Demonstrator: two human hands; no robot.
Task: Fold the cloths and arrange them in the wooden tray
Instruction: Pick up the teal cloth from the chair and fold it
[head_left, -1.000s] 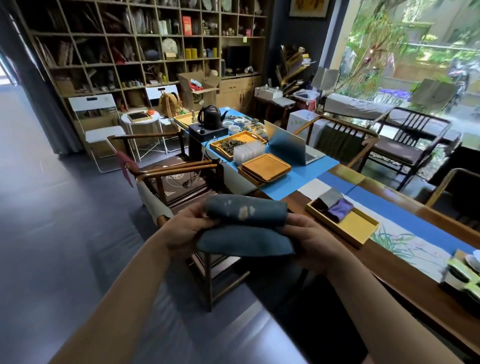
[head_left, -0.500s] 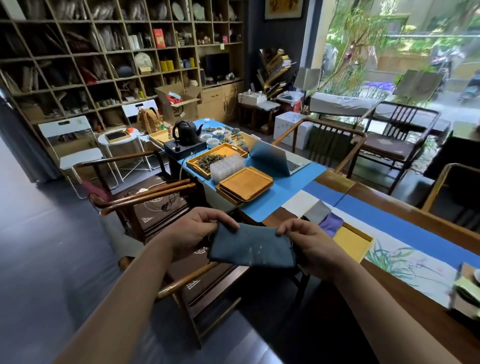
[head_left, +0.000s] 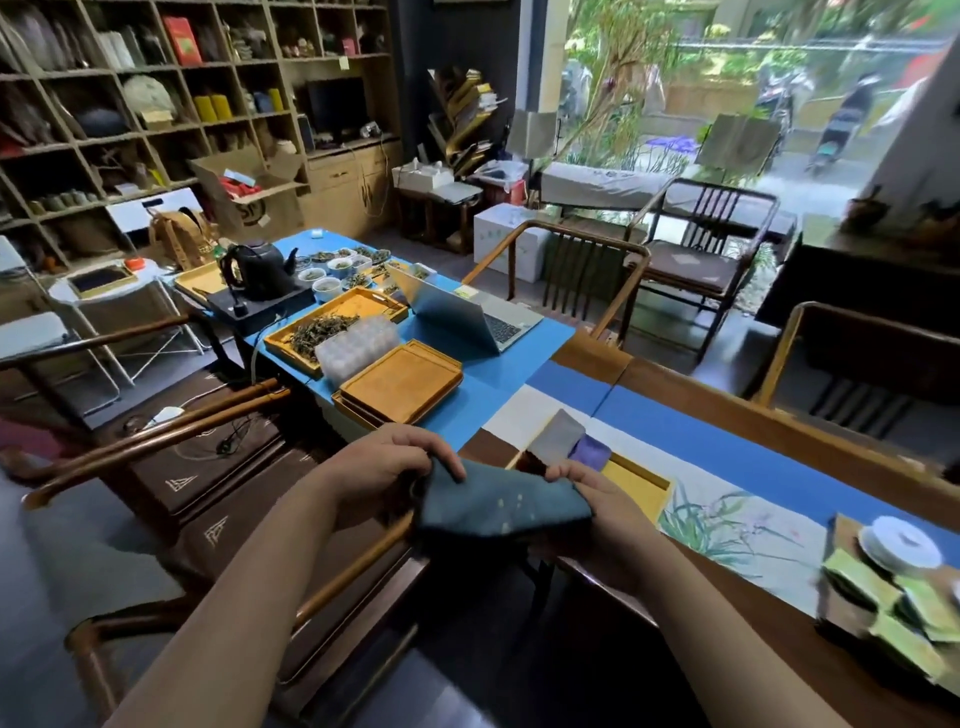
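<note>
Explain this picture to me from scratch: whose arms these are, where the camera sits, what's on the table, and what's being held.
There is no machine here. A person wears one wide-angle camera on the head, looking forward and down, so the two bare arms are the person's own. The left hand and right hand each pinch one end of a folded teal cloth, held in the air at the near edge of the long table. Just behind it sits the wooden tray, where a grey cloth and a purple cloth already lie. Farther along the table are a laptop, a black kettle and more trays.
</note>
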